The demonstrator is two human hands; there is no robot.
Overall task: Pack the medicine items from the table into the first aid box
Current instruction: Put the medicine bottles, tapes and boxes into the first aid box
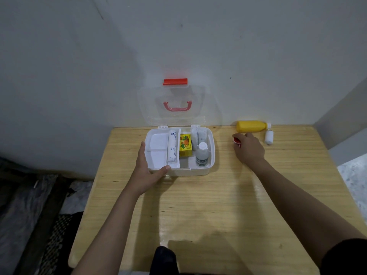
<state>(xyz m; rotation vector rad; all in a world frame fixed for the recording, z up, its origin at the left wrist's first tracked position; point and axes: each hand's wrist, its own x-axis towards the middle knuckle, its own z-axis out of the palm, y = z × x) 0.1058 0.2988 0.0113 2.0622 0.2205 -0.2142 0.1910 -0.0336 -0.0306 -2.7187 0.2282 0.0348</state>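
Note:
The white first aid box [211, 153] stands open on the wooden table [198, 205], its clear lid [172, 104] leaning against the wall. Inside lie a rolled bandage [172, 148], a yellow carton [185, 145], a white bottle [202, 154] and more wrapped rolls [198, 136]. My left hand [148, 173] holds the box's front left corner, thumb on the rim. My right hand [249, 149] grips a small red-capped item [236, 140] on the table to the right of the box. A yellow bottle [251, 126] lies by the wall, with a small white bottle [268, 136] beside it.
The table sits in a corner, with a wall behind and another at the right. Its left edge drops to a dark cluttered floor [39, 205]. A wide stretch of bare wood lies between the box and the front edge.

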